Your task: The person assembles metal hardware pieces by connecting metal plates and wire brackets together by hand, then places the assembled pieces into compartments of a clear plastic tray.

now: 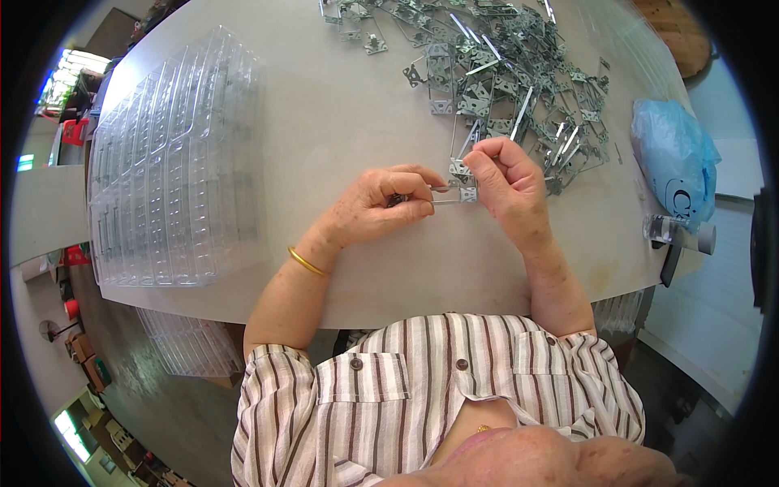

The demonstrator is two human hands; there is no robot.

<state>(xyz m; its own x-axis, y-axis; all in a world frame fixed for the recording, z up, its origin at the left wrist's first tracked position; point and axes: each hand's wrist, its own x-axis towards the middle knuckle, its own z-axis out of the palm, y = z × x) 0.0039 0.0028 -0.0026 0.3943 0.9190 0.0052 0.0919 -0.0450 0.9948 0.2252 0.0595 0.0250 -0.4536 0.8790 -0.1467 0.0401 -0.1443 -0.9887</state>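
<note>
My left hand (388, 199) is closed in a pinch around a small metal bracket with thin rods; its plate end (467, 195) sticks out to the right, toward my other hand. My right hand (513, 183) has thumb and forefinger pressed together beside a second metal bracket (460, 169), at the near edge of the heap. Whatever lies between those right fingertips is too small or hidden to make out. Just beyond both hands spreads a loose heap of silvery metal brackets (495, 101) with plates and long thin arms.
Stacked clear plastic trays (174, 162) stand on the table (357, 288) at the left. At the right edge are a blue plastic bag (673, 154) and a clear bottle (677, 233) lying on its side. More clear trays (191, 341) sit below the table at the left.
</note>
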